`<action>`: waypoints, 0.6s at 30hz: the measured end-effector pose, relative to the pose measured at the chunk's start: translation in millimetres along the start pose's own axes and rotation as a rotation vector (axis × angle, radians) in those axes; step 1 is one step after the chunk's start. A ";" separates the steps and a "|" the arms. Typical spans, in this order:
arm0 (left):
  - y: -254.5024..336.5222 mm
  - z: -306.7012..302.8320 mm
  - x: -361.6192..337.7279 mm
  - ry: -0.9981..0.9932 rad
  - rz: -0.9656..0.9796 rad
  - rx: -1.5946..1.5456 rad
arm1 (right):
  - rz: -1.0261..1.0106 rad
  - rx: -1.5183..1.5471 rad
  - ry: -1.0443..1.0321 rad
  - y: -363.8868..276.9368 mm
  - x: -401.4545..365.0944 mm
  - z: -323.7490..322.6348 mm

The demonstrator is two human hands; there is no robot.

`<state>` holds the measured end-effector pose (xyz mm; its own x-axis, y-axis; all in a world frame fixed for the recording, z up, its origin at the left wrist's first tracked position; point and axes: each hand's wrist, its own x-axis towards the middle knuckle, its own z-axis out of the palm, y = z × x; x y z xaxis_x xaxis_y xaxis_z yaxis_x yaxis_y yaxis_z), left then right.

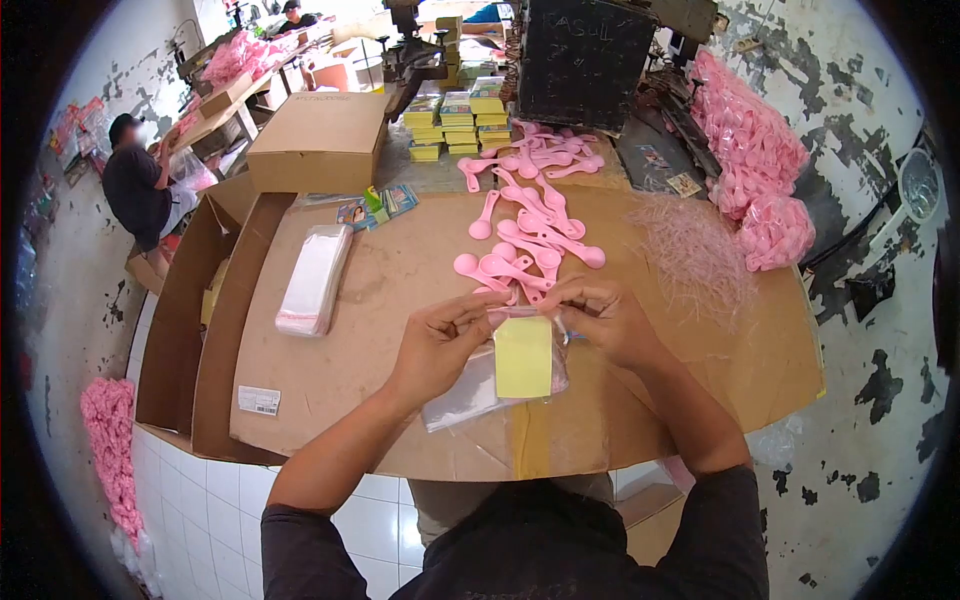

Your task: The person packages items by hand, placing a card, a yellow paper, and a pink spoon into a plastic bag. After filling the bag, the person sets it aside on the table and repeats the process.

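Observation:
A small clear plastic bag (561,375) with a yellow card (523,358) inside hangs upright between my hands. My left hand (447,338) pinches the top edge of this bag at its left corner. At the right corner, my right hand (607,318) grips the same edge between thumb and fingers. Beneath it, a stack of flat clear bags (465,390) lies on the cardboard-covered table (390,300). Pink measuring spoons (540,215) are heaped just beyond my fingertips, and the nearest ones are partly hidden by them.
Another bag stack (315,280) lies to the left, near a closed cardboard box (318,140). Yellow-edged card stacks (458,120) stand at the back. Pink strips (690,250) and bagged pink spoons (775,230) are on the right. One person (140,185) sits far left.

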<state>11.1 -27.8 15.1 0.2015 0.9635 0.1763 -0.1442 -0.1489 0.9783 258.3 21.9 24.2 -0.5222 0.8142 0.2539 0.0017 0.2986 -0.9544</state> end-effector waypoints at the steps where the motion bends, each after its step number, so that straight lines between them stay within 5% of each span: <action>1: 1.1 -1.2 0.0 -0.002 0.014 -0.006 | -0.030 -0.012 -0.007 1.7 -0.3 -0.9; 10: -8.0 -9.0 3.0 -0.031 -0.142 -0.178 | -0.070 -0.164 -0.065 -9.5 -2.4 -12.6; 18: -12.9 -5.8 6.5 -0.080 -0.097 0.012 | -0.045 -0.138 -0.082 2.2 -0.6 -14.1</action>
<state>8.7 -18.3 2.9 0.2905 0.9527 0.0887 -0.1089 -0.0592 0.9923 270.7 29.0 24.2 -0.5920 0.7569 0.2769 0.0905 0.4039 -0.9103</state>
